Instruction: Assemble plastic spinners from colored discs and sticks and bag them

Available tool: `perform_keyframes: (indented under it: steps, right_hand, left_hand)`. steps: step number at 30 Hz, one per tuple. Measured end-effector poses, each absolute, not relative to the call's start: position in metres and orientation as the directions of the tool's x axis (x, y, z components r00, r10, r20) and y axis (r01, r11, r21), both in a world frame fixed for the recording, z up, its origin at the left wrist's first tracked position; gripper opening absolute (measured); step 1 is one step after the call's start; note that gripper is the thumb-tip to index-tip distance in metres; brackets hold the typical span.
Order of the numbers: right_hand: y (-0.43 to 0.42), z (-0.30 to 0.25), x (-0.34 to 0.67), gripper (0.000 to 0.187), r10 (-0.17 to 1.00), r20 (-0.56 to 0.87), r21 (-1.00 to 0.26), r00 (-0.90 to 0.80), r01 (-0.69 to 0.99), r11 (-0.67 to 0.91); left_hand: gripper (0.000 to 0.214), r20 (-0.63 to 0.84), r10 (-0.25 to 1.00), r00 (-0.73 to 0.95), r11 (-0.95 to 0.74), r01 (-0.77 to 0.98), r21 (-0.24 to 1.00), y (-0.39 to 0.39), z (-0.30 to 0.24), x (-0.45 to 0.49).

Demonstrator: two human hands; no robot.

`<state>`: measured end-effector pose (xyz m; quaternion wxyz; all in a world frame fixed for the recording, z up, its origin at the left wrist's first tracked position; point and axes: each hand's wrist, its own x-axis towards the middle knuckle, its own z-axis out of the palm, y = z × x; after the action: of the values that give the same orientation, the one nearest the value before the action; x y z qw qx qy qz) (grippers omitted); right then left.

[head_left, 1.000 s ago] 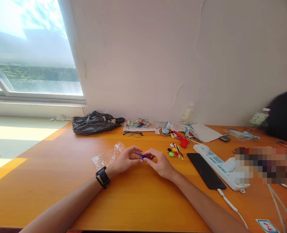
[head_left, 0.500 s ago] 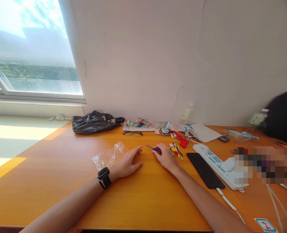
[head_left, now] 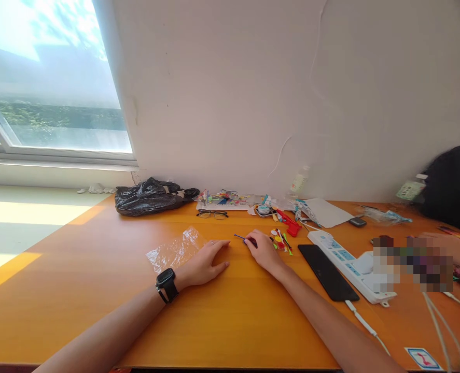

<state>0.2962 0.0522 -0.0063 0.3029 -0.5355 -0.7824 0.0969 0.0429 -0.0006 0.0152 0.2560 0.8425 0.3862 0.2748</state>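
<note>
My left hand (head_left: 204, 261), with a black watch (head_left: 165, 284) on the wrist, lies flat on the orange table (head_left: 97, 269) with fingers stretched out, holding nothing. Just beyond it lies a clear plastic bag (head_left: 174, 248). My right hand (head_left: 263, 251) is closed in a pinch on a thin blue stick (head_left: 240, 238) that points left from its fingers. A small heap of coloured plastic pieces (head_left: 281, 241) lies right beside that hand.
A black phone (head_left: 326, 271) and a white power strip (head_left: 350, 264) lie to the right. Along the wall sit a black plastic bag (head_left: 152, 196), glasses (head_left: 213, 213), a red toy piece (head_left: 290, 221), paper (head_left: 328, 211) and a bottle (head_left: 300, 181). Another person's hand (head_left: 453, 248) is at far right.
My hands, together on the blue stick a second ago, have parted. The right hand carried the stick toward the coloured pieces; the left hand let go and lies flat.
</note>
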Motion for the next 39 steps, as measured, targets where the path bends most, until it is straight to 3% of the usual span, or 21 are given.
perform_keyframes:
  steps: [14,19,22,24,27,29,34,39]
  right_hand:
    - [0.043,-0.004,0.292,0.015,0.896,0.375,-0.431,-0.238,0.811,0.395]
    - [0.043,0.003,0.296,0.012,0.899,0.405,-0.496,-0.169,0.785,0.371]
    - [0.049,0.022,0.317,0.016,0.854,0.495,-0.456,-0.160,0.789,0.412]
    - [0.055,0.037,0.342,0.017,0.855,0.510,-0.418,-0.097,0.841,0.344]
    - [0.065,0.050,0.383,0.015,0.941,0.334,-0.335,0.051,0.940,0.068]
    - [0.069,0.049,0.404,0.013,0.972,0.215,-0.289,0.095,0.957,-0.030]
    - [0.074,0.035,0.423,0.011,0.991,0.092,-0.278,0.101,0.958,-0.072]
    - [0.076,0.028,0.425,0.012,0.993,0.060,-0.271,0.103,0.959,-0.083]
  left_hand:
    - [0.036,0.326,0.758,0.565,-0.622,0.478,0.620,0.002,0.008,0.042]
    - [0.031,0.391,0.795,0.464,-0.604,0.547,0.580,0.011,0.000,0.038]
    - [0.027,0.400,0.826,0.397,-0.562,0.614,0.554,0.018,-0.004,0.033]
    - [0.025,0.398,0.842,0.364,-0.536,0.649,0.540,0.021,-0.005,0.030]
    - [0.022,0.397,0.848,0.351,-0.523,0.671,0.525,0.020,-0.004,0.029]
    - [0.022,0.399,0.843,0.361,-0.533,0.664,0.524,0.018,-0.001,0.030]
    - [0.022,0.385,0.838,0.386,-0.544,0.645,0.537,0.015,0.004,0.032]
    - [0.019,0.383,0.834,0.396,-0.551,0.633,0.544,0.015,0.006,0.032]
